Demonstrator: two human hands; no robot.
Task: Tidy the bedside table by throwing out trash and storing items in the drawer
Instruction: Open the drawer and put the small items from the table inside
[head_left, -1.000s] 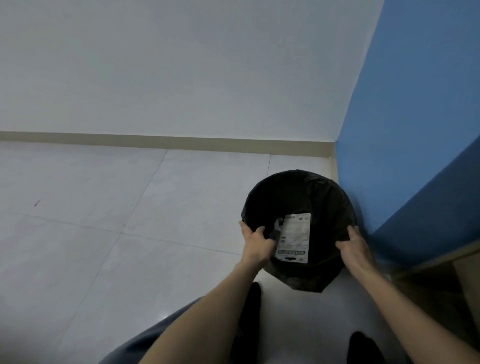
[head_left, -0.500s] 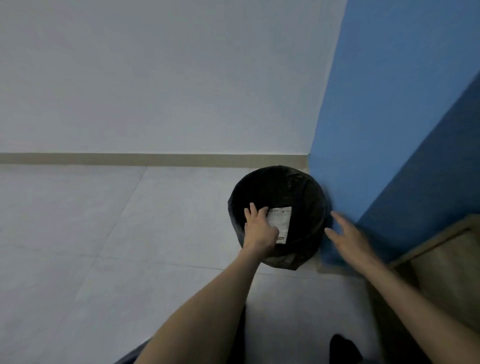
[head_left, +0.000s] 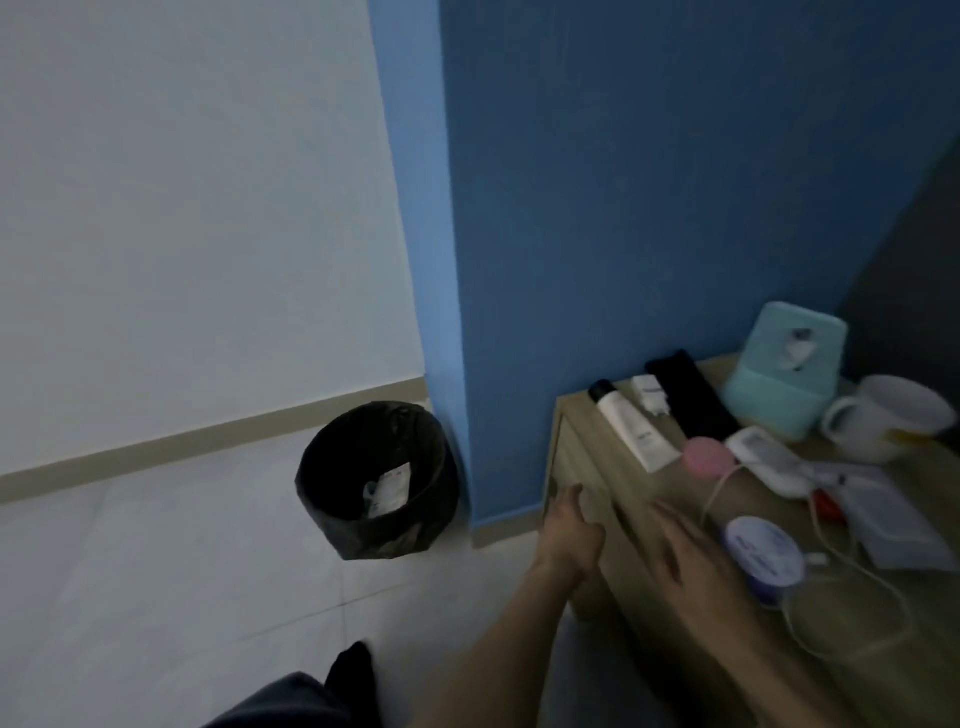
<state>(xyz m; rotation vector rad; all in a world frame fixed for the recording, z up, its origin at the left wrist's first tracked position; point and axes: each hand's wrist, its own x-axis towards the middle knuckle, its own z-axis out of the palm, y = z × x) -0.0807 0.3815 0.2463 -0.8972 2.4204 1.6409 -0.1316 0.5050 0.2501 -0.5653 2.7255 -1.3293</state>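
A black-lined trash bin (head_left: 378, 480), with a white packet (head_left: 390, 488) lying inside, now stands on the floor well to the left of both hands, which gripped its rim a second ago. The left hand (head_left: 569, 530) has swung to the front of the wooden desk (head_left: 587, 431), fingers loosely open and holding nothing, at what may be the drawer front, though blur hides any handle. The right hand (head_left: 685, 556), open, spread and empty, hovers over the desk's near edge. Just right of it sit a round blue tin (head_left: 761, 551) and a white cable (head_left: 852, 597); beyond it lie a white tube (head_left: 631, 431), a pink disc (head_left: 705, 454), a mint tissue box (head_left: 784, 374) and a mug (head_left: 883, 423). The trash step looks finished; storing these items remains.
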